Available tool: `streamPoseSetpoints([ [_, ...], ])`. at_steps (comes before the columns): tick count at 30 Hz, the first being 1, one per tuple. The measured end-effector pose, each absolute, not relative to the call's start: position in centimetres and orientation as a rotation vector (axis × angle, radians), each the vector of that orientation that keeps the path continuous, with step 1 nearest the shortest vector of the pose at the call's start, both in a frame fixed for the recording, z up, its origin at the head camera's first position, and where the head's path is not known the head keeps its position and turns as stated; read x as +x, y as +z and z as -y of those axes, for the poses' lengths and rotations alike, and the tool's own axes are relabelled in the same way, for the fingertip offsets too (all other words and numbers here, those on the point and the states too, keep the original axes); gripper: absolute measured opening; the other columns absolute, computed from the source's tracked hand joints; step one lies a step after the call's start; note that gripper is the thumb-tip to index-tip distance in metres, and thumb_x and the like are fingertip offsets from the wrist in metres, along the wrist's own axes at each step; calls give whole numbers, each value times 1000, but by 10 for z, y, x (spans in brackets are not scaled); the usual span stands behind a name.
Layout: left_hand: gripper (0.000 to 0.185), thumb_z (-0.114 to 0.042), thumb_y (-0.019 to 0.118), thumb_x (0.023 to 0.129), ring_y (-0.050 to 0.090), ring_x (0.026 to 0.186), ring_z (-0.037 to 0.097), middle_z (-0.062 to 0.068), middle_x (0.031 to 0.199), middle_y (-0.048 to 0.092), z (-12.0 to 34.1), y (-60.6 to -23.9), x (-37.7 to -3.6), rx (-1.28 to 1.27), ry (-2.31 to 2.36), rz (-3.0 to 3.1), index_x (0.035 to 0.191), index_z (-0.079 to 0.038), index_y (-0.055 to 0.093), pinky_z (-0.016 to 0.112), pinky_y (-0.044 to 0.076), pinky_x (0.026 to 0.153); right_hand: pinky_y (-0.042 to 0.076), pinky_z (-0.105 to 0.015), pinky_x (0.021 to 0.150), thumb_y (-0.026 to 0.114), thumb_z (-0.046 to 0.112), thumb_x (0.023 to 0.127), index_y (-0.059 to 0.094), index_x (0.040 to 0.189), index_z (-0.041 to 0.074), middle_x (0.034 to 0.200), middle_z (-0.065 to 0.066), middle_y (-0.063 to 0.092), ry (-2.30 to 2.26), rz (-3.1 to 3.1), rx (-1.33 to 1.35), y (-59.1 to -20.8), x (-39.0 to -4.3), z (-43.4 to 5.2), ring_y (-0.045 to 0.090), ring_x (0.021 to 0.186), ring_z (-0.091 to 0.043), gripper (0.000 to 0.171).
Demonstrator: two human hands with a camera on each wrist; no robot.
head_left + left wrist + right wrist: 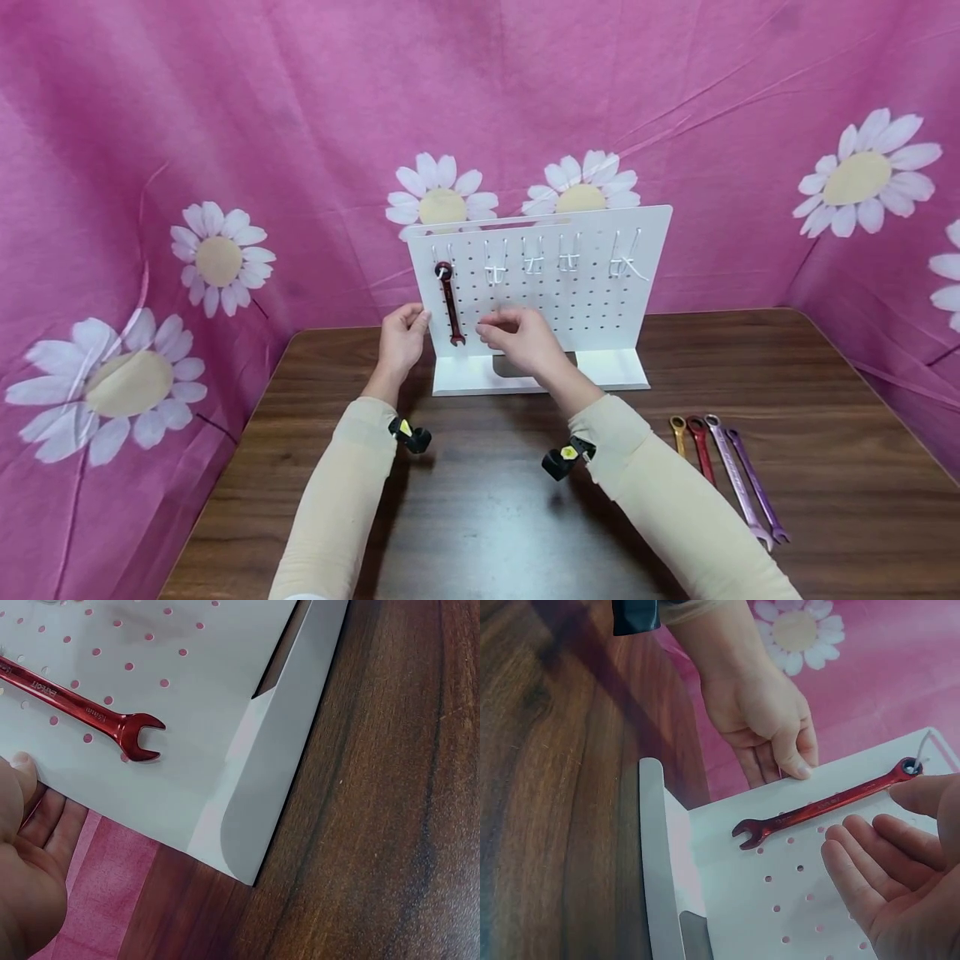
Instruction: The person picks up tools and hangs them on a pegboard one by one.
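A white pegboard (600, 321) stands upright on its base at the far side of the table. A dark red combination wrench (452, 304) hangs by its ring end from the leftmost hook, open end down. My left hand (402, 340) holds the board's left edge, thumb (799, 771) on the front face and fingers behind. Just right of the hanging wrench is my right hand (532, 342), fingers loosely bent and holding nothing. In the right wrist view, its thumb (915, 796) lies close to the wrench's ring end; whether they touch I cannot tell.
More white wire hooks (534, 258) line the board's upper part. On the table's right side lie a gold wrench (678, 433), a red wrench (702, 450), a silvery pink wrench (738, 483) and a purple wrench (757, 487). A pink flowered cloth (337, 125) surrounds the table.
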State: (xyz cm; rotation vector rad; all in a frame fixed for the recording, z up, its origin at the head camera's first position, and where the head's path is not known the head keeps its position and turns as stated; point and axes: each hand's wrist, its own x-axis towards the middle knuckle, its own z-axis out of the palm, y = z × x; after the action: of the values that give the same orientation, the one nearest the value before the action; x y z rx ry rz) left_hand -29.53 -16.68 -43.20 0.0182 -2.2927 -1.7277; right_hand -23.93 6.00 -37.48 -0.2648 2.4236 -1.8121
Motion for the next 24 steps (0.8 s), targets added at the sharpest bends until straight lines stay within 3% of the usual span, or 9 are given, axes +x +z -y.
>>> streamPoseSetpoints([
  [5,21,-5,64,108,68,96,21,32,118,76,165,-432,-295,8,-1731,2290,121,10,73,11,51,77,64,-46,98,74,16,102,75,126,-6,122,-24,79,-1829,-2440,-294,-373,-230,-70,80,101,-27,33],
  [11,21,-6,65,108,69,97,17,30,120,76,165,-432,-295,13,-1717,2307,121,8,74,14,53,81,63,-52,98,75,15,102,75,124,-7,119,-23,80,-1831,-2464,-347,-371,-220,-82,80,97,-23,31],
  [14,22,-7,65,108,69,98,18,30,120,77,165,-432,-295,17,-1713,2314,122,8,74,16,53,83,63,-51,99,75,14,102,76,124,-5,119,-23,80,-1858,-2439,-350,-369,-216,-87,80,98,-21,30],
  [20,23,-7,64,108,70,103,23,30,121,76,167,-432,-294,33,-1721,2312,123,8,73,23,58,90,64,-34,92,75,16,102,78,123,-3,116,-21,81,-1815,-2500,-355,-365,-205,-97,79,96,-17,28],
  [24,24,-7,63,109,71,108,27,30,123,75,167,-432,-294,41,-1722,2319,125,8,72,33,60,98,65,-37,94,70,13,105,76,124,-6,117,-23,80,-1789,-2512,-361,-366,-200,-106,79,97,-18,27],
])
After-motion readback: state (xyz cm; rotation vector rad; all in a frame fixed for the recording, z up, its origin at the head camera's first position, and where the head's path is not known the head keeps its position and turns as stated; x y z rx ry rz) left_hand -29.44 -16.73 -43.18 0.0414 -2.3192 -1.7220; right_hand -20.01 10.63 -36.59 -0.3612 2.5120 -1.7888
